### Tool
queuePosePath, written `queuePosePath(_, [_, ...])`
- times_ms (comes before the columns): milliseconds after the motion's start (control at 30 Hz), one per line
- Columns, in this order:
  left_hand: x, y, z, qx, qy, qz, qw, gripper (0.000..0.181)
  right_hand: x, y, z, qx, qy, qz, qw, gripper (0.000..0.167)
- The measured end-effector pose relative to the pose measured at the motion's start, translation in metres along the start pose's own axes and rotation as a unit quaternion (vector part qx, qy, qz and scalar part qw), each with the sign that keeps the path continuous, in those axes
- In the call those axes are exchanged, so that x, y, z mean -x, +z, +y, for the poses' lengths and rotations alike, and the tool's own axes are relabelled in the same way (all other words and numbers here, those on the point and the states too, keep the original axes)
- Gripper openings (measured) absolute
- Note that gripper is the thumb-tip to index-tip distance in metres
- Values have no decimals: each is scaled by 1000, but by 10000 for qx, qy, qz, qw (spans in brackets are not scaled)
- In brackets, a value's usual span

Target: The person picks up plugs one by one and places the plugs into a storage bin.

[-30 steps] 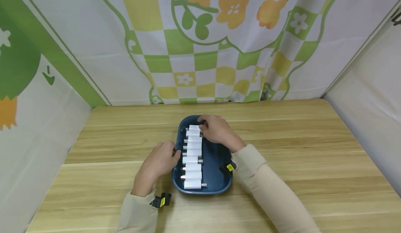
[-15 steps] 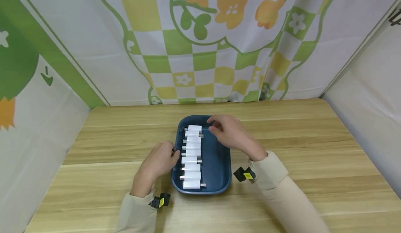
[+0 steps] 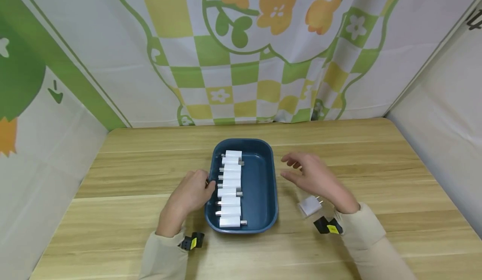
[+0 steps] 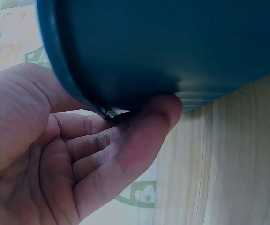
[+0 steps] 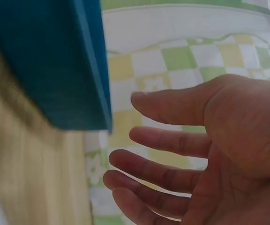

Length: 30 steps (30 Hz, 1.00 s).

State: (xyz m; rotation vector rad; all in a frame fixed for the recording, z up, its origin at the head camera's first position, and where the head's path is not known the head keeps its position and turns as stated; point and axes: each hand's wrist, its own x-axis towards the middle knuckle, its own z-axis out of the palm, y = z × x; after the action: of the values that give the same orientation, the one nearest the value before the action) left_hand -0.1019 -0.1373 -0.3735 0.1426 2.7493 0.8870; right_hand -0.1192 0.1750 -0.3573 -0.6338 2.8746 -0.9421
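A dark blue rectangular tray (image 3: 258, 192) stands on the table. Along its left half lies a column of several white charger plugs (image 3: 230, 176), packed side by side, their metal prongs pointing left on some and right on others. My left hand (image 3: 190, 194) grips the tray's left rim; in the left wrist view a finger lies against the outer wall (image 4: 125, 56). To the right of the tray hovers my right hand (image 3: 318, 177), fingers spread and holding nothing. One more white charger plug (image 3: 310, 206) lies on the table just below it, prongs towards the right.
The wooden table (image 3: 376, 179) extends to both sides of the tray. A patterned curtain (image 3: 244, 75) hangs behind its far edge, and pale fabric walls (image 3: 448, 104) flank it. A black wrist camera (image 3: 327, 225) on the right sleeve is near the loose plug.
My right hand has let go of the plug at the column's far end and moved right, out of the tray. The loose plug on the table has come into view. My left hand stays put.
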Motion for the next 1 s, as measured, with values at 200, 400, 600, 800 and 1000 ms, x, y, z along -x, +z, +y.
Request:
queuePosePath(200, [0, -1, 1, -15, -14, -30, 10000, 21, 19, -1, 21, 172, -31, -351, 9992, 33])
queuePosePath(400, [-2, -1, 1, -25, -48, -40, 10000, 21, 29, -1, 35, 242, -116, -812, 9963, 40])
queuePosePath(600, [-2, 0, 0, -21, -35, -30, 10000, 21, 34, -4, 40, 367, -494, -1184, 9911, 50])
queuePosePath(800, [-1, -1, -1, -46, -22, -37, 10000, 21, 36, -4, 43, 178, -572, -1548, 9861, 52])
queuePosePath(1000, [-2, 0, -1, -64, -8, -42, 10000, 22, 37, -1, 48, 188, -473, -1790, 9825, 56])
